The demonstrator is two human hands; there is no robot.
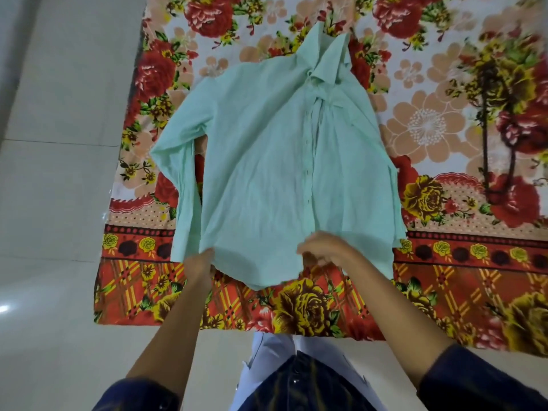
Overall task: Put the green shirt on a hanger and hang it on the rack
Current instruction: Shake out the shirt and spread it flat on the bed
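Note:
A pale green button-up shirt [267, 161] lies spread front side up on a flowered bedspread, collar at the far end and hem toward me. My left hand [201, 262] pinches the hem at its left corner. Farther right, my right hand [323, 247] grips the hem near the button placket, and the cloth there is bunched and lifted a little. The left sleeve lies folded down along the shirt's side. No hanger or rack is in view.
The red, yellow and peach flowered bedspread [444, 292] covers a bed that fills the middle and right. A pale tiled floor [53, 203] runs along the left and under me. My dark blue sleeves and white garment show at the bottom.

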